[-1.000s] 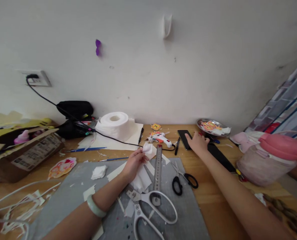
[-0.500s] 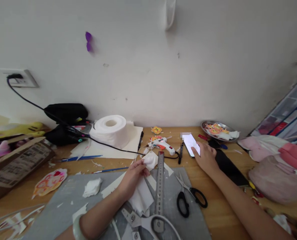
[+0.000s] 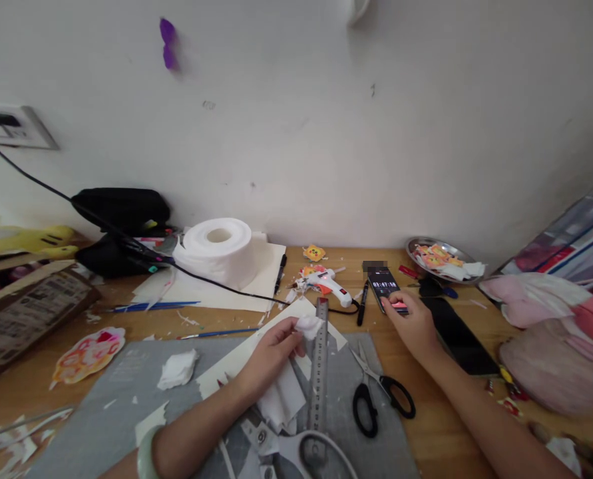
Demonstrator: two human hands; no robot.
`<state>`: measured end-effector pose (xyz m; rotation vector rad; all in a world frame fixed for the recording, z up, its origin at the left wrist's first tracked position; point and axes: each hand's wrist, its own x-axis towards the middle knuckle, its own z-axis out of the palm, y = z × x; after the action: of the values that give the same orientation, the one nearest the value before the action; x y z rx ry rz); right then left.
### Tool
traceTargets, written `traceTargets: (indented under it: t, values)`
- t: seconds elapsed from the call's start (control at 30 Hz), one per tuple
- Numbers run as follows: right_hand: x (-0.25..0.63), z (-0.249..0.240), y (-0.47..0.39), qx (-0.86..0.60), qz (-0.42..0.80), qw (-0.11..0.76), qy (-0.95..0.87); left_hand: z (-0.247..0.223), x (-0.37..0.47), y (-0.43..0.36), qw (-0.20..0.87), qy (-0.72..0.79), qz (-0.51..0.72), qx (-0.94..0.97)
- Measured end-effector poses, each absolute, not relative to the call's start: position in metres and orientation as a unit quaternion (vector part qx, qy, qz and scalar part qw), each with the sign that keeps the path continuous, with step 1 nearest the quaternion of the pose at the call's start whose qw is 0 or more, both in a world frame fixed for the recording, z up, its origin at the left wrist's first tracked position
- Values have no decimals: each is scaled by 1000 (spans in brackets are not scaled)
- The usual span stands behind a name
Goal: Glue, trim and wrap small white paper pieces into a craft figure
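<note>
My left hand (image 3: 275, 352) pinches a small white folded piece (image 3: 308, 325) just left of the steel ruler (image 3: 319, 366). Below it lie white sheets (image 3: 282, 398) and large white-handled scissors (image 3: 286, 447). My right hand (image 3: 412, 324) rests at the lower edge of a phone (image 3: 383, 282), whose dark screen shows large digits; its fingers are bent over the screen and hold nothing that I can see. Black-handled scissors (image 3: 376, 389) lie partly open between the ruler and my right forearm. A white glue gun (image 3: 332, 287) lies behind the ruler.
A large white roll (image 3: 219, 253) stands on paper sheets at the back. A metal bowl (image 3: 412, 247) of orange and white pieces is at back right, near a dark tablet-like slab (image 3: 460, 336). A cardboard box (image 3: 31, 313) is at left. A black cable crosses the back.
The phone screen has gone from bright white to dark with digits. The view has shifted slightly. My left hand has moved a little right with the white piece, towards the ruler.
</note>
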<state>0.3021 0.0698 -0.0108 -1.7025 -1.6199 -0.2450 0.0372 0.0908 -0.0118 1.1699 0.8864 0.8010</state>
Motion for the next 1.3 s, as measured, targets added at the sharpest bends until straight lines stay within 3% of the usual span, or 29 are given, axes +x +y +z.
traceTargets:
  t: [0.13,0.3,0.53,0.7,0.77,0.87,1.03,1.3]
  values:
    - [258,-4,50,-635,-8,405,-657,-16,39,87,690,357,368,512]
    - [216,2,24,-522,127,323,-779,-27,41,76,727,252,342,539]
    - [215,7,20,-483,158,252,-823,-23,42,71,706,269,337,562]
    - [218,7,20,-468,185,270,-821,-22,42,71,674,274,350,591]
    - [231,6,27,-495,156,325,-791,-23,41,71,661,264,358,604]
    - [268,4,47,-607,1,430,-669,-24,40,72,669,270,362,590]
    - [327,-5,74,-732,-147,311,-589,-24,41,74,692,298,358,552]
    - [336,-17,78,-762,-149,255,-577,-25,43,76,705,318,345,531]
